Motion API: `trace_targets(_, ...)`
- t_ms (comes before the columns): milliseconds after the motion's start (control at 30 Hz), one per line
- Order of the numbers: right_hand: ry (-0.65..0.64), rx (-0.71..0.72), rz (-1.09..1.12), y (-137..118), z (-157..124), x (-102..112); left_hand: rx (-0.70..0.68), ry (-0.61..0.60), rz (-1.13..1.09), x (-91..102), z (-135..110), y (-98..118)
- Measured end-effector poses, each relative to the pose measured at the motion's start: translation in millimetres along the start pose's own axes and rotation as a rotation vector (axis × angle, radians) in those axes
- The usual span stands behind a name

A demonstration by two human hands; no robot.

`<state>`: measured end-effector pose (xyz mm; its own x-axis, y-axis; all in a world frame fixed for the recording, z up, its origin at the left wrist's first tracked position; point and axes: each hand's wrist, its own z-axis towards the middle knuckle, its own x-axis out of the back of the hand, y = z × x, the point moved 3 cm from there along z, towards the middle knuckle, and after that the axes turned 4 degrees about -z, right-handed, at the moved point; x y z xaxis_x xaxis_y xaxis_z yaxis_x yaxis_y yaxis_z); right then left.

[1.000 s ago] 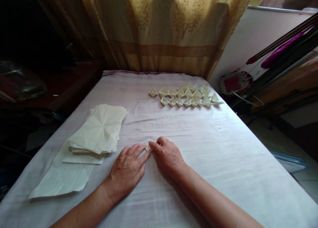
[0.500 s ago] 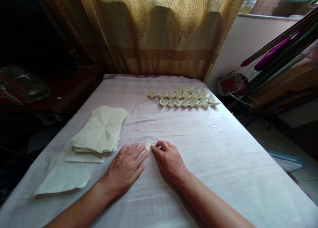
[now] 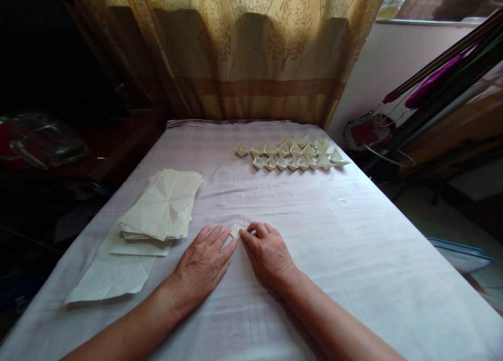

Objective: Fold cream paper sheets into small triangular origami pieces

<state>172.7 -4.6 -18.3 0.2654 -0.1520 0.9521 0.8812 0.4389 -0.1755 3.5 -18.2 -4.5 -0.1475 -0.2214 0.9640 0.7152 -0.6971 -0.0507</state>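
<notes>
A small folded piece of cream paper (image 3: 234,230) lies flat on the white cloth between my hands. My left hand (image 3: 206,259) rests flat with its fingers stretched out, the fingertips touching the paper's left side. At the paper's right edge, my right hand (image 3: 271,251) is closed, thumb and forefinger pinched on it and the other fingers curled under. Left of my left hand is a stack of creased paper sheets (image 3: 165,198), partly over a longer loose sheet (image 3: 113,277).
Several folded paper boats (image 3: 294,150) stand in rows at the far right of the cloth-covered table (image 3: 353,266). Small paper scraps (image 3: 341,200) lie nearer. A patterned curtain (image 3: 255,52) hangs behind; a handbag (image 3: 367,133) is off the right side.
The camera view has shifted slightly. My left fingers have drawn closer together beside the folded paper; my right hand keeps its pinch in nearly the same place.
</notes>
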Motion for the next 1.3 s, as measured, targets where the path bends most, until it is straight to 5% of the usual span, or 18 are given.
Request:
trace_targets(300,0.038,0.048,0.035,-4.1,-3.4,4.4,0.070,-0.032,-0.038,-1.0,1.5,1.0)
trace_targets(467,0.039,0.024,0.052,-2.3,-2.8,0.9,0.117,-0.149,-0.193,6.4,16.7,-5.7)
trace_targets(667,0.068,0.037,0.117,-1.1,-4.1,1.7,0.452,-0.067,-0.371,-2.0,29.2,-22.2)
trace_targets(967,0.181,0.062,0.235,2.5,-6.1,-1.4,0.602,-0.036,-0.483,-8.4,43.6,-21.4)
trace_targets(1200,0.148,-0.253,0.597,21.3,11.5,-7.5,0.657,0.009,-0.797,-19.3,51.6,-21.9)
trace_targets(1300,0.126,-0.259,0.661,27.0,32.0,-3.3,0.668,0.064,-0.934,-27.0,62.0,-30.0)
